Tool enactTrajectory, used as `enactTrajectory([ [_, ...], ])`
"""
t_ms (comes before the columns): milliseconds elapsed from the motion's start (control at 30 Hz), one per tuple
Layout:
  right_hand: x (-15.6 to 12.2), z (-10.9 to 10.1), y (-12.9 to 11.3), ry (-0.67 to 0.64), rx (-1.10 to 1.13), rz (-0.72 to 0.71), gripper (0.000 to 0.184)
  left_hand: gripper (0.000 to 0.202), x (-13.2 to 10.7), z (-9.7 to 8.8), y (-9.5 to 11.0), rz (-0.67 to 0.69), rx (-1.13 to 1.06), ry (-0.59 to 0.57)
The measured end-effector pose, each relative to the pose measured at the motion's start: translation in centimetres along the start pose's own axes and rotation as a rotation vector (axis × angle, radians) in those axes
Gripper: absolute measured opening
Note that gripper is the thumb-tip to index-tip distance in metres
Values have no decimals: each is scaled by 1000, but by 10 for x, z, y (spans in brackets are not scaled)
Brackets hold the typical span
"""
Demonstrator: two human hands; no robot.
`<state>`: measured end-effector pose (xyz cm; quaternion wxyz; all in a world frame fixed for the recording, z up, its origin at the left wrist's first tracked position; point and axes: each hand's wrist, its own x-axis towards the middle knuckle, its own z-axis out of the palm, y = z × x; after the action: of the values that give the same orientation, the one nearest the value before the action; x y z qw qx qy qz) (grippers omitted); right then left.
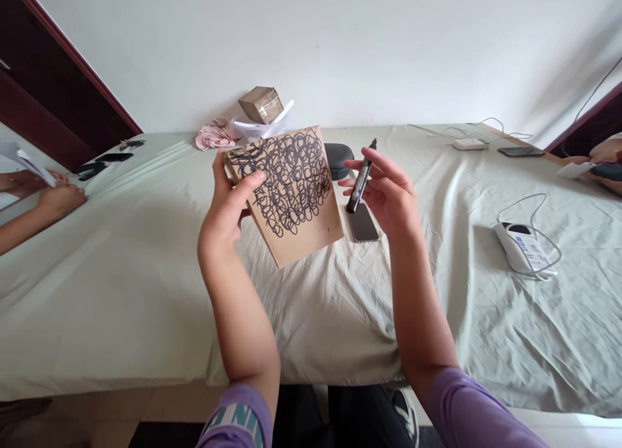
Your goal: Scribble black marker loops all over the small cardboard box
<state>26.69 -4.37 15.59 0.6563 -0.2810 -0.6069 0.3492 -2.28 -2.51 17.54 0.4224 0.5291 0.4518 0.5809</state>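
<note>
Wrinkled pale green sheet (121, 292) over the whole counter. Phone (362, 223) lying flat mid-counter, dark pouch (339, 155) just behind it. Further back by the wall: taped-up box (261, 104) tilted on a clear plastic bag (253, 129), pink cloth (214, 134) bunched beside that. White charger (523, 248) with a looped cable off to the right, another phone (520, 151) and white adapter (469, 144) at the far right corner. Black bits (100, 166) on the far left. Other people's hands (58, 199) at the left edge, more at the right edge.
</note>
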Motion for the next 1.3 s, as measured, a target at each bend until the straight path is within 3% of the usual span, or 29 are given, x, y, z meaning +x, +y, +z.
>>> enactTrajectory([
  [67, -2, 17, -3, 30, -21, -147, 41, 91, 3, 4, -3, -60, 44, -18],
  [167, -8, 37, 11, 141, -174, -267, 32, 93, 11, 7, -14, -144, 87, -42],
  [267, -15, 48, 36, 196, -251, -189, 37, 91, 20, 7, -31, -215, 142, -41],
  [433, -28, 57, 75, 214, -229, -90, 15, 75, 31, 5, -57, -293, 178, -29],
  [600, -39, 67, 94, 295, -228, -49, 9, 72, 36, 3, -69, -262, 156, -91],
  [800, -40, 71, 96, 385, -276, 33, 15, 76, 42, 2, -78, -239, 123, -98],
  [1033, -40, 70, 101, 358, -227, 84, 29, 76, 45, -5, -88, -197, 96, -129],
  [1167, -42, 73, 101, 391, -266, 45, 23, 72, 46, -7, -92, -187, 43, -137],
  [1300, -41, 72, 103, 303, -206, 11, 20, 84, 48, -9, -97, -81, -19, -134],
])
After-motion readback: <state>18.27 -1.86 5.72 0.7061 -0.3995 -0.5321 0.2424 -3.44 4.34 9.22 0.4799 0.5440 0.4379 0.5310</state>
